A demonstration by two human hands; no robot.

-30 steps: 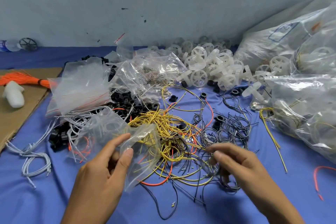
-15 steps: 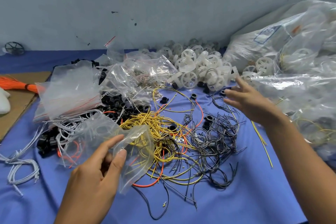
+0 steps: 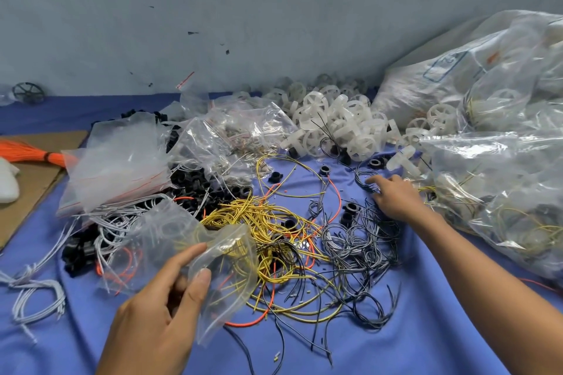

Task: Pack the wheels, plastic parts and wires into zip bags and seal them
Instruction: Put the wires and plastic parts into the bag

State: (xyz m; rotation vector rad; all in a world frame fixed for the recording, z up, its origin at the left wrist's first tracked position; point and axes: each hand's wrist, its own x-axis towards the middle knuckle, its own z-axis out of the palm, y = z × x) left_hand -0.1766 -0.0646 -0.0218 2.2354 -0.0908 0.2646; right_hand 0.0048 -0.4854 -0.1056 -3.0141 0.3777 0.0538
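Observation:
My left hand (image 3: 164,307) holds a clear zip bag (image 3: 189,250) by its mouth, thumb and fingers pinching the plastic, above a tangle of yellow wires (image 3: 262,222). My right hand (image 3: 396,201) reaches over the black wires (image 3: 359,240), fingers extended and touching the thin black strands near a black plastic part (image 3: 350,208). A pile of white wheels (image 3: 338,125) lies at the back. Black plastic parts (image 3: 207,186) are heaped at the centre left. White wires (image 3: 39,289) lie at the left.
A stack of empty zip bags (image 3: 118,167) sits at the left. Large filled plastic bags (image 3: 499,161) crowd the right side. Cardboard (image 3: 33,173) with an orange wire bundle (image 3: 36,149) lies far left. A wall stands behind the blue cloth (image 3: 426,329).
My right hand went from the black wires near me out toward the white wheels, then came back down onto black wires farther back. My left hand kept holding the bag.

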